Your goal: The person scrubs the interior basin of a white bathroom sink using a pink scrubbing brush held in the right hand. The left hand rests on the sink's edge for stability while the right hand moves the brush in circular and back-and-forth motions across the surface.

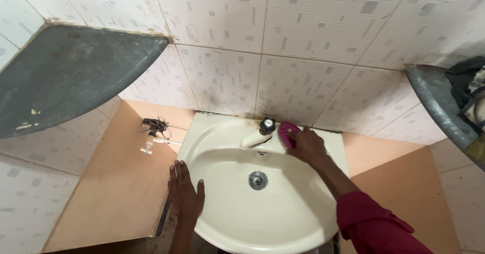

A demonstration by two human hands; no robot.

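Fingers of the right hand (308, 145) close around a pink brush (288, 133), pressing it on the sink (283, 218) rim beside the tap (260, 134). The left hand (184, 191) lies flat, open, on the sink's left edge.

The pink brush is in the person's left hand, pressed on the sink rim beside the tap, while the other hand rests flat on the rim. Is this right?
Not quite. The head view shows the pink brush in the right hand, on the sink rim beside the tap. The left hand is the one resting flat on the rim.
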